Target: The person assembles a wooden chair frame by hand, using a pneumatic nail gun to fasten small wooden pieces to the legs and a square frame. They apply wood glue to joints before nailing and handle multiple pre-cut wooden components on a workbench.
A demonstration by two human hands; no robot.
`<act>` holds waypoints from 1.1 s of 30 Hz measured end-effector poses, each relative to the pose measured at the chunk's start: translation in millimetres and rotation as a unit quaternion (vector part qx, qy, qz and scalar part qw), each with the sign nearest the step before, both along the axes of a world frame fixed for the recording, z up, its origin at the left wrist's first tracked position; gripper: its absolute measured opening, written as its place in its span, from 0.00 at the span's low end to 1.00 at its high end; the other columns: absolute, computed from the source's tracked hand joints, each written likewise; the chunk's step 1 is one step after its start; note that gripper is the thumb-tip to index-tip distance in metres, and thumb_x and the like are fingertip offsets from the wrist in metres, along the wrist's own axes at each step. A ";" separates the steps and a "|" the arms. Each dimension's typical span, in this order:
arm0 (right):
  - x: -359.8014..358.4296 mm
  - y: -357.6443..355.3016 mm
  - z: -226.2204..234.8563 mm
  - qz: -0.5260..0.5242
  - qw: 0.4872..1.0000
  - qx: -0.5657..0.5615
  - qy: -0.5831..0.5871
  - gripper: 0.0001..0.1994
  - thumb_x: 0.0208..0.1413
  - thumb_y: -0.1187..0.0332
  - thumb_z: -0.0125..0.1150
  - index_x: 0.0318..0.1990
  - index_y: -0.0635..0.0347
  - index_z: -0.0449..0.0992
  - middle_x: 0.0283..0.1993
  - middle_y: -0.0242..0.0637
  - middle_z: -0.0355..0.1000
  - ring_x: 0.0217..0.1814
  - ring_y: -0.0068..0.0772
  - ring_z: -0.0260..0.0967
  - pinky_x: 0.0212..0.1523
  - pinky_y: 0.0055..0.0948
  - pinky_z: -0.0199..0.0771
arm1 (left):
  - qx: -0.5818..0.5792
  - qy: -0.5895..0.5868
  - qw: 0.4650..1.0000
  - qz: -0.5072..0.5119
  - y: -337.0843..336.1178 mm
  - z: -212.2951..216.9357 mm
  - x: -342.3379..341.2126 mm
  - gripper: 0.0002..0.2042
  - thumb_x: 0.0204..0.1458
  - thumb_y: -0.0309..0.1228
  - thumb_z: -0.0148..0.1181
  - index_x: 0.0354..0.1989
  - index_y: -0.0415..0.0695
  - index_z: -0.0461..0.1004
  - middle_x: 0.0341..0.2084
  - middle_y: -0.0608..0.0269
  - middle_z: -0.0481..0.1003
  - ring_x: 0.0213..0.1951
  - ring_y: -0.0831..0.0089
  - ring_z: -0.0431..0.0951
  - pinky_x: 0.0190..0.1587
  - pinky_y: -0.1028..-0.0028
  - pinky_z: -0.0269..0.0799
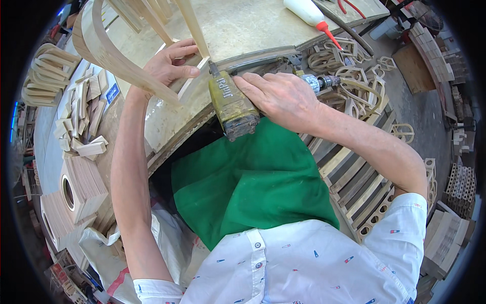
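Observation:
My right hand (286, 99) is closed around the handle of a worn yellow pneumatic nail gun (230, 99). Its nose rests against, or very close to, the foot of an upright wooden bar (193, 25) on the workbench (238, 30). Just left of the nose, my left hand (172, 63) grips part of a pale wooden frame, fingers bent over it and thumb toward the nail gun. A curved bentwood piece (111, 55) of the frame arches in front of my left wrist. Below the thumb runs a narrow wooden strip (188, 85). The exact contact under my left fingers is hidden.
A white glue bottle (306, 12) with a red nozzle lies at the bench's far edge. Loose wood blocks (83, 111) are heaped at left, near stacked bentwood loops (48, 73). Bentwood parts (354, 86) fill the right side. A hose coupling (319, 82) sits beside my right hand.

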State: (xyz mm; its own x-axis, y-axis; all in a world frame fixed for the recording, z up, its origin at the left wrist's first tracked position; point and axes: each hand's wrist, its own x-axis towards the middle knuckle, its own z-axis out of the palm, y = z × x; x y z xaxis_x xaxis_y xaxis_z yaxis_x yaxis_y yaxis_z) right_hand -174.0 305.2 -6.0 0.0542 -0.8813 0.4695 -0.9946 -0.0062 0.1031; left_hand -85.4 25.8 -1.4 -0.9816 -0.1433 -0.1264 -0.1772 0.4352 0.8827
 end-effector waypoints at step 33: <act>5.2 2.0 -2.6 -0.016 0.998 0.066 0.005 0.23 0.46 0.71 0.55 0.53 0.66 0.68 0.38 0.34 0.69 0.31 0.27 0.71 0.31 0.26 0.73 | 0.029 0.011 0.999 -0.020 -2.7 -2.2 -0.4 0.30 0.42 0.32 0.72 0.57 0.39 0.72 0.60 0.71 0.64 0.48 0.74 0.69 0.54 0.76 0.64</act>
